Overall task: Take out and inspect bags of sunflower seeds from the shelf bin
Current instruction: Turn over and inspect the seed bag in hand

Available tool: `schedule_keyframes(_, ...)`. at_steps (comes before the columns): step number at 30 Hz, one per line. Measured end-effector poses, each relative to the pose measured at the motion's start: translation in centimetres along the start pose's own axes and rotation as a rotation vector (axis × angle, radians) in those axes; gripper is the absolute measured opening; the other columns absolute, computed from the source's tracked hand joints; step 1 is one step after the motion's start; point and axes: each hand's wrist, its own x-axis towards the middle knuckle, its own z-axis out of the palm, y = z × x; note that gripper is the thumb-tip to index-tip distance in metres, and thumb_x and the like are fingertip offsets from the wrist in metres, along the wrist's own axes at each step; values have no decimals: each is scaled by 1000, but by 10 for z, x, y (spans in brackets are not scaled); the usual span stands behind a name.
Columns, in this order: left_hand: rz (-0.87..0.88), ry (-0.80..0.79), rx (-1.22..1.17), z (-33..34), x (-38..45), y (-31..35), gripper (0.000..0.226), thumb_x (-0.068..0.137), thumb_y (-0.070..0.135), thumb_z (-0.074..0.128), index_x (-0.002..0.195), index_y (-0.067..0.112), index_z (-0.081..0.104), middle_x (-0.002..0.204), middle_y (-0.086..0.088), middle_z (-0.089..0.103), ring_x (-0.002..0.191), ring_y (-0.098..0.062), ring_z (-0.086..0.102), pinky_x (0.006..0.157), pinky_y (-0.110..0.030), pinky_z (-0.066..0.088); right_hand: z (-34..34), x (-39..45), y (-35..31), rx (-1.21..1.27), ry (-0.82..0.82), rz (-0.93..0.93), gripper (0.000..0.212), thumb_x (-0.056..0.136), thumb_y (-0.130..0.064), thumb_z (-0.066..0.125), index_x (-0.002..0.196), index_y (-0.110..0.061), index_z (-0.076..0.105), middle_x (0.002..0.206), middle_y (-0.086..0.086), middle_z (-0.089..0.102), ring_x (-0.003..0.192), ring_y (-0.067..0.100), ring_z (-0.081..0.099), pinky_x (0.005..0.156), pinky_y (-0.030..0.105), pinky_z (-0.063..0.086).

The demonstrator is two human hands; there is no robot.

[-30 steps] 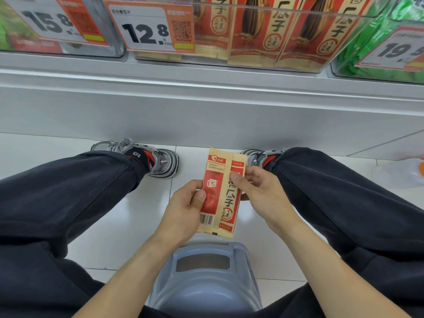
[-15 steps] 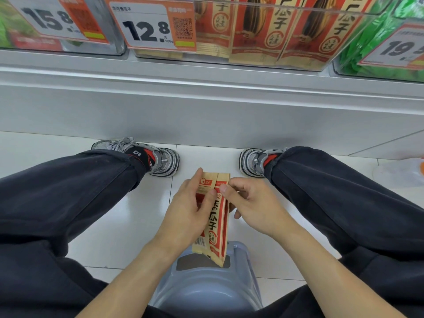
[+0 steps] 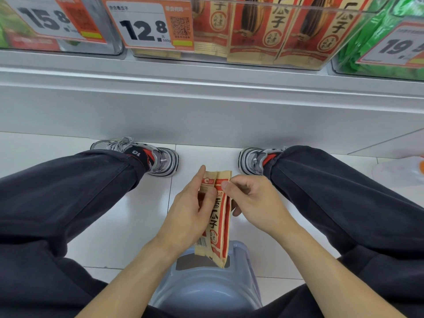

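Note:
A tan and red bag of sunflower seeds [image 3: 218, 228] hangs upright between my knees, turned nearly edge-on to me. My left hand [image 3: 190, 210] grips its left side, thumb across the front and fingers behind. My right hand [image 3: 250, 200] pinches the bag's upper right edge with thumb and curled fingers. Above, a clear shelf bin [image 3: 275, 58] holds several more red and tan seed bags, standing upright behind a 12.8 price tag [image 3: 146, 26].
I sit on a grey-blue plastic stool [image 3: 206, 290] with both legs spread and shoes against the shelf base [image 3: 206, 115]. Neighbouring bins hold green bags at the left [image 3: 13, 31] and right [image 3: 378, 42]. White floor tiles [image 3: 128, 226] lie below.
The bag has turned from showing its flat back face to nearly edge-on, and both hands have dropped a little lower and closer together.

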Motion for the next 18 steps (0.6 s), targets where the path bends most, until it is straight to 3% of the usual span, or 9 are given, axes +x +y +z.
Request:
schedule_keyframes(4,19,-88,-22,2,1,-7,58,99,49,54,153,40,35,129,13,60,112,-3,62,98,-36,54,-9,3,0,80,148,73,25,102,-18,57,88,-8,76,77,3,76,60,14,71,48,25,54)
schedule_keyframes(9,-62,-261,-245,1,0,-1,67,82,48,70,141,53,38,116,17,69,105,-3,67,88,-27,58,-25,8,1,126,287,127,21,102,-23,58,95,-10,74,83,4,78,67,18,76,51,28,55)
schedule_keyframes(12,-74,-325,-285,-3,1,0,70,79,42,72,135,58,34,113,24,70,108,-2,66,93,-28,57,-25,7,-2,171,258,145,18,100,-26,61,100,-12,73,86,4,79,72,18,77,58,34,61)
schedule_keyframes(14,-79,-342,-287,-4,2,-2,79,82,35,79,142,53,30,112,27,70,108,-4,66,97,-33,56,-22,6,-4,190,184,137,15,96,-26,68,106,-16,72,92,2,79,78,18,78,66,41,64)
schedule_keyframes(18,-92,-349,-218,-4,3,-9,101,80,26,80,160,35,19,117,14,71,109,-8,65,94,-36,58,-20,4,-6,125,20,126,37,87,-15,78,121,-23,65,105,-2,77,83,19,78,71,48,64)
